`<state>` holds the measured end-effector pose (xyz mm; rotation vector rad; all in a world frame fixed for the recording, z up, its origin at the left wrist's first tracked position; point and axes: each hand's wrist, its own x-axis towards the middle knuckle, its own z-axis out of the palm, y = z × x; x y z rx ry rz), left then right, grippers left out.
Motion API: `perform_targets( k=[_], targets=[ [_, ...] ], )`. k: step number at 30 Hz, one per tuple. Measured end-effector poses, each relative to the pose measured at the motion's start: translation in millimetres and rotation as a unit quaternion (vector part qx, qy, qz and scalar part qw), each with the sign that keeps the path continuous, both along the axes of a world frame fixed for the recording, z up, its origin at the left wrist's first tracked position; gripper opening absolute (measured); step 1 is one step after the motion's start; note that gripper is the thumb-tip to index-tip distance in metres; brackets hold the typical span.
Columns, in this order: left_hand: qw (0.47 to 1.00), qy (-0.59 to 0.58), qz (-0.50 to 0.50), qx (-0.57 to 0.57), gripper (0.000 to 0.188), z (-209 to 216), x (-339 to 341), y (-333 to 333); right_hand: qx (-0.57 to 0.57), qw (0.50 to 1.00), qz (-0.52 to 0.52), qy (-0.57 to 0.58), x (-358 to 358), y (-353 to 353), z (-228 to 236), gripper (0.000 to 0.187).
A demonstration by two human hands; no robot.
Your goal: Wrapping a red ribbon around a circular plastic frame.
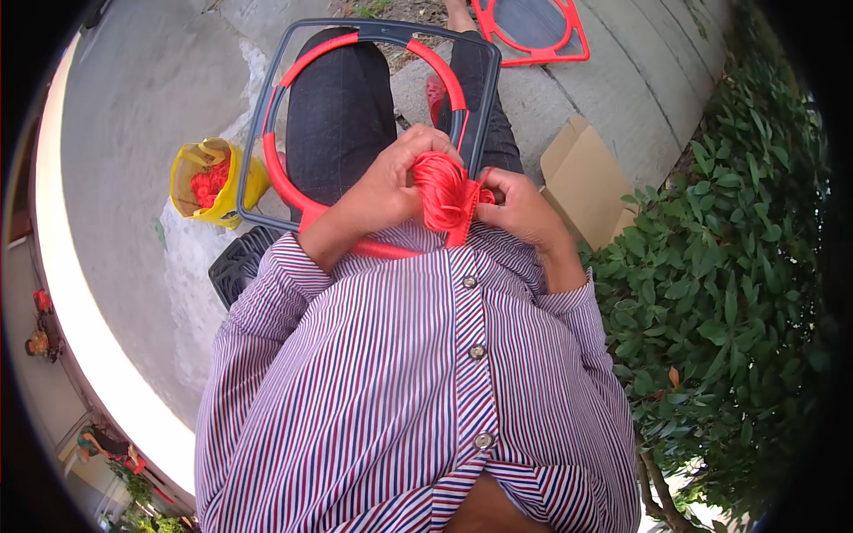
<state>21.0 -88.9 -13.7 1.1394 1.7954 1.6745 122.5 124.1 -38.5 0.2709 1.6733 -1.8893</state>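
A dark grey frame [391, 32], rectangular with a round ring inside, rests across my lap. Red cord wraps tightly round much of the ring [283, 178] and along its near side. My left hand [398, 176] is closed round a thick bundle of red cord [440, 191] at the frame's near right corner. Just right of the bundle, my right hand [522, 208] pinches at the red-wrapped edge, thumb and forefinger close together. A bit of red cord shows by those fingertips. The bundle hides part of the corner.
A yellow bag [252, 183] holding red cord [210, 184] stands on the concrete at left. Black slatted pieces [238, 266] lie beside my left arm. A second frame wrapped in red [535, 59] lies far right. An open cardboard box [588, 182] and a leafy bush [711, 293] are at right.
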Motion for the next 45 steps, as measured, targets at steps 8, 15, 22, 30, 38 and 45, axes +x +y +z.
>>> perform_targets(
  k=[8,15,22,30,38,45],
  targets=[
    [0.945,-0.323,0.049,0.018,0.051,-11.5,-5.4,-5.5,0.243,0.92,-0.149,0.269,7.9,17.4,22.7,0.02],
    [0.936,-0.349,0.04,-0.015,0.053,-3.1,-3.2,2.9,-0.018,0.901,-0.404,0.157,13.8,-2.8,12.0,0.025],
    [0.902,-0.429,-0.048,-0.008,0.058,-9.3,-7.0,6.3,-0.116,0.914,-0.354,0.158,17.4,-36.1,-1.0,0.038],
    [0.892,-0.448,-0.044,0.036,0.036,-20.7,-10.5,4.4,-0.187,0.787,-0.524,0.266,11.5,28.1,28.9,0.029],
    [0.89,-0.429,-0.03,-0.153,0.013,-5.4,-7.4,17.9,-0.261,0.772,-0.511,0.273,15.6,54.5,26.6,0.036],
    [0.891,-0.411,0.002,-0.194,0.018,-0.8,-6.0,18.9,-0.494,0.762,-0.32,0.271,20.1,66.5,53.3,0.041]
  ],
)
